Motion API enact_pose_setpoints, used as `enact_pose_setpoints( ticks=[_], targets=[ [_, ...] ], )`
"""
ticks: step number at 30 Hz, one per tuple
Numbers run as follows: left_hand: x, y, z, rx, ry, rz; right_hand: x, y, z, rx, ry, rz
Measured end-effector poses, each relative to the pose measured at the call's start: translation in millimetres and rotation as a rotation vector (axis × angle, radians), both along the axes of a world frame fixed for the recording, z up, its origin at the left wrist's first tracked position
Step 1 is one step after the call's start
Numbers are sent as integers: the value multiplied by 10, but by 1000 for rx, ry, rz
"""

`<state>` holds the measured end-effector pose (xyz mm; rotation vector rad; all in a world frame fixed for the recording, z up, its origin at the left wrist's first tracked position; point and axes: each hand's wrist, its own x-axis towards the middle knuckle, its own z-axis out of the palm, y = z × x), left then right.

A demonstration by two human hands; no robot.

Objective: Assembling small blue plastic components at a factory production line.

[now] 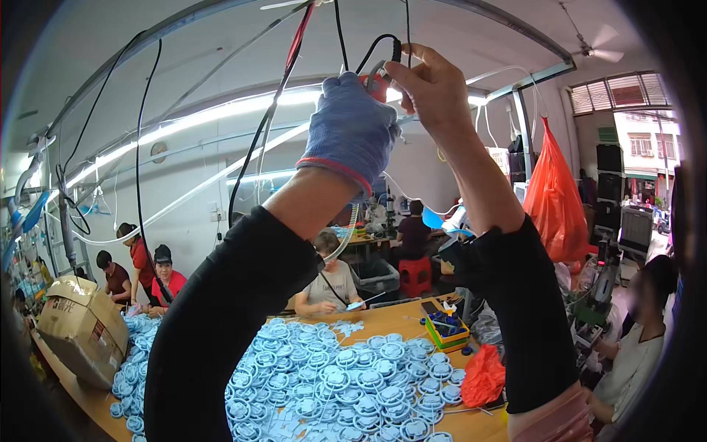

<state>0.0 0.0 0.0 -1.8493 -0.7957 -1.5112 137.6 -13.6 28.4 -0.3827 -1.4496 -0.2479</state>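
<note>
Both my arms, in black sleeves, reach up above the table. My left hand (350, 125), in a blue knit glove with a red cuff, is closed around a red-topped corded tool (378, 88); the glove hides most of its body. A grey loop and a black cord (381, 37) show at its upper end. Beside it, my bare right hand (434, 88) has thumb and fingers closed at that top end, close to the cord's thick sleeve. Exactly which part the right fingertips grip is partly hidden. Far below lies a heap of light-blue round plastic parts (346, 379).
A metal frame (508, 26) with hanging cables is overhead. On the wooden table (471, 423) are a cardboard box (81, 331), a yellow bin (448, 339) and a red plastic bag (484, 376). A larger red bag (552, 202) hangs at right. Several people work around, one opposite (328, 283).
</note>
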Motion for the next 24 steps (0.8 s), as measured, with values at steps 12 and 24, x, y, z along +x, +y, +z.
enact_pose_setpoints(
  ticks=[12, 24],
  targets=[
    [225, -57, -427, 277, 144, 242, 184, 224, -247, 103, -14, -17],
    [220, -28, -964, 292, -4, -299, 811, 44, -981, -14, 115, 322]
  ],
)
